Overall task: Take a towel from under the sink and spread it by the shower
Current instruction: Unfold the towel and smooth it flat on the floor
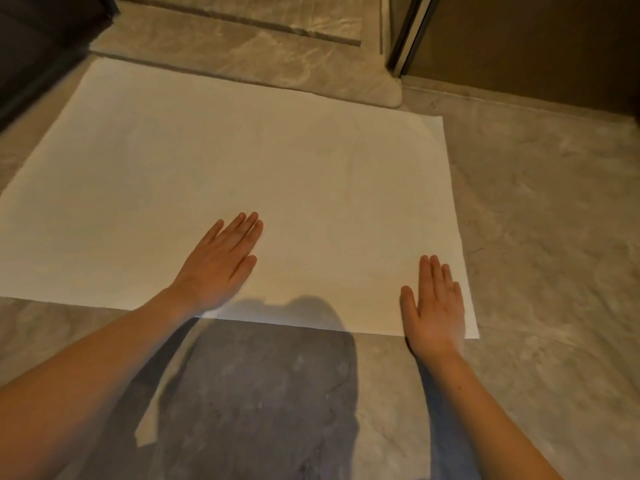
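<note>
**Smoothing the towel flat by the shower**

The fingers [247, 225] of the left hand [216, 265] lie straight and close together, flat on the cloth and gripping nothing; the right hand [434, 306] is the same, palm down, its fingers extended and holding nothing, set near the towel's near right corner. Both palms rest on the white towel [225, 161], which lies spread on the marble floor [554, 237], its far edge meeting the raised stone threshold [259, 60] of what looks like the shower, beside a dark door frame [407, 32].

The spreading looks nearly finished. To do it well, I would judge it best to keep the palms flat and sweep outward from the middle toward the edges and corners with light pressure, so the cloth does not drag and bunch. Faint creases show toward the far right; those deserve a pass. The left end runs out of view, so its lie cannot be told.
</note>
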